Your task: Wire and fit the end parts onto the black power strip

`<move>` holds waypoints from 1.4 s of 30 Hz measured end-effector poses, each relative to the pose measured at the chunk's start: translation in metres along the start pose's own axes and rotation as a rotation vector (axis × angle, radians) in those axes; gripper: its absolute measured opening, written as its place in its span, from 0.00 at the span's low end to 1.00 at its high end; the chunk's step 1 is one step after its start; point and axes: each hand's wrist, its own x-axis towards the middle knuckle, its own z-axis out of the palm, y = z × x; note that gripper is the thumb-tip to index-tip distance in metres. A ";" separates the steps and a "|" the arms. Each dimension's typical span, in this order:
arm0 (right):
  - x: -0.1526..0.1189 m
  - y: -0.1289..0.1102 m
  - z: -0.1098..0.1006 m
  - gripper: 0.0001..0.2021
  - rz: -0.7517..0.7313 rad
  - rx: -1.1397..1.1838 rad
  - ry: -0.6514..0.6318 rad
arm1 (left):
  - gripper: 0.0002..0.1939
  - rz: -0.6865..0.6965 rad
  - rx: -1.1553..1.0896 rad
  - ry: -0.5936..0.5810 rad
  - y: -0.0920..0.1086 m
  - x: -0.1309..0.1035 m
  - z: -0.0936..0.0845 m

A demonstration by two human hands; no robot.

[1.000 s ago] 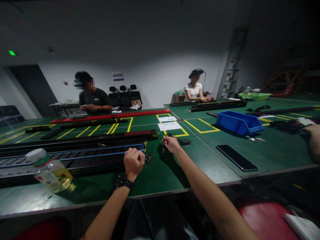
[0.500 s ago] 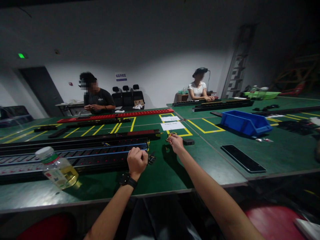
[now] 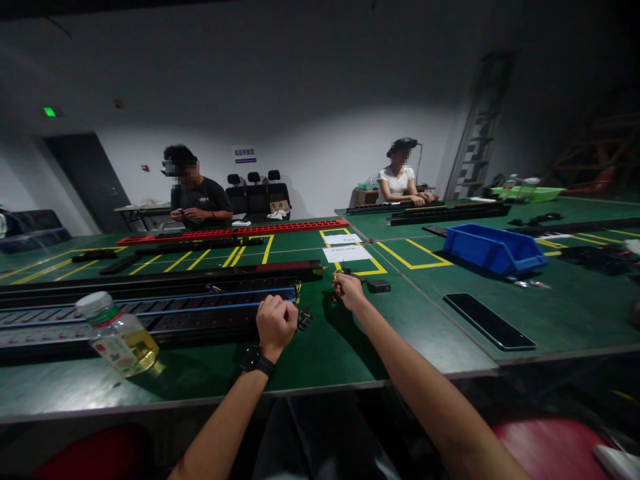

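Observation:
My left hand [image 3: 276, 325], with a black watch on its wrist, is closed at the right end of a long black rail [image 3: 200, 319] with blue strips and red dots. Whatever its curled fingers may hold is hidden. Just right of it lies a small black part [image 3: 305, 319]. My right hand [image 3: 349, 291] pinches a thin yellow wire [image 3: 338, 272] above the green table, and bits of it show around the fingertips. A small black box [image 3: 379, 286] lies beside that hand. Another black rail [image 3: 280, 269] ends to the left of my right fingers.
A bottle of yellow drink [image 3: 120, 339] stands at the left front. A phone [image 3: 489, 321] and a blue bin [image 3: 495, 248] are on the right. White paper sheets [image 3: 347, 253] lie beyond my right hand. Two people [image 3: 200, 199] sit across the table, past a red rail [image 3: 235, 231].
The view has shifted slightly. My right hand still pinches the yellow wire, whose loop now looks different above the fingers. My left hand stays closed in the same place.

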 end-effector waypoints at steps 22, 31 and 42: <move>-0.004 0.000 0.002 0.02 0.014 -0.037 -0.056 | 0.22 0.015 -0.005 0.010 -0.001 0.000 0.001; -0.018 -0.003 0.009 0.11 0.024 0.087 -0.211 | 0.22 0.008 0.019 -0.021 -0.002 -0.002 0.002; -0.033 -0.010 0.014 0.12 0.043 0.122 -0.332 | 0.21 -0.015 0.028 -0.066 -0.001 -0.001 0.001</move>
